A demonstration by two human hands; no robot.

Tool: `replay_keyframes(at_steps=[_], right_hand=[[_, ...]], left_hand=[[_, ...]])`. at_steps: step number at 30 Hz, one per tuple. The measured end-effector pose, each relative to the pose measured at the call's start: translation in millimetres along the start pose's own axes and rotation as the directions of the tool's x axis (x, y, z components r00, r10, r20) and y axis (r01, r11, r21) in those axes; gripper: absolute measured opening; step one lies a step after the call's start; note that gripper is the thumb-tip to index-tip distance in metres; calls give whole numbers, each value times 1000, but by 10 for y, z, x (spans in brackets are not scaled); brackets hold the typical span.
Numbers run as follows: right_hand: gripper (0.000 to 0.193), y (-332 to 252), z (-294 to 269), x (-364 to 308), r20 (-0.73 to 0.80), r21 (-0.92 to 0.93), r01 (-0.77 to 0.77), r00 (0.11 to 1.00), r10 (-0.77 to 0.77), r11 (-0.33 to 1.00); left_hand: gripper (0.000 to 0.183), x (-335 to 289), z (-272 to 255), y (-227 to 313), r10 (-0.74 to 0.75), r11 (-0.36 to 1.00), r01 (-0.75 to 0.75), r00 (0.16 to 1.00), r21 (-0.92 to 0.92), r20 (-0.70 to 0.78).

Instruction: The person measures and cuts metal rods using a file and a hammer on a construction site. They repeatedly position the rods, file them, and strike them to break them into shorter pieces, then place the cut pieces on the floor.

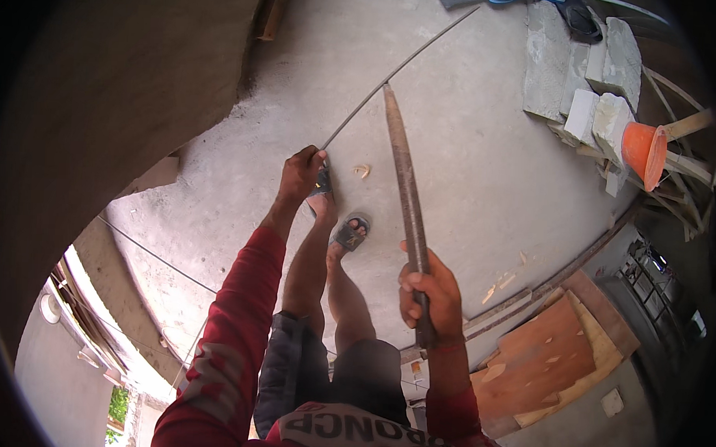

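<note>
Gripping a thin rod by its near end, the left hand points it toward the far edge of the concrete floor; the right hand clamps a tapered metal bar, its tip at the rod.

Floor right of the bar leaves passing room; farther right stand blocks and a bucket, at its tip a rod.

The left hand hides part of the rod.
</note>
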State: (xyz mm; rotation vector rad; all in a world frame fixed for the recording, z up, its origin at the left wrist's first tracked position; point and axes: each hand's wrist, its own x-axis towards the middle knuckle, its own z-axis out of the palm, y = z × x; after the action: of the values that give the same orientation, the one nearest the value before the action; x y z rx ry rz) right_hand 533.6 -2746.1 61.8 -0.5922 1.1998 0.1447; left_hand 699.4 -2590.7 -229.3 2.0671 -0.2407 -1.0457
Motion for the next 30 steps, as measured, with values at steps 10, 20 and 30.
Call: replay_keyframes(at_steps=[10,20,30], right_hand=[[47,-259,-115,-104,-145,-212,-8,989,-23,977],[40,65,25,-457,-165,-251,-137,982,97,958],[41,-51,-15,-649,-172,-325,-118,983,65,938]], left_hand=[[34,-212,211,115,17,999,-13,995,-46,98],[29,-318,296,208,-81,988,88,995,-123,66],[32,-359,460,129,-73,996,74,997,54,-21]])
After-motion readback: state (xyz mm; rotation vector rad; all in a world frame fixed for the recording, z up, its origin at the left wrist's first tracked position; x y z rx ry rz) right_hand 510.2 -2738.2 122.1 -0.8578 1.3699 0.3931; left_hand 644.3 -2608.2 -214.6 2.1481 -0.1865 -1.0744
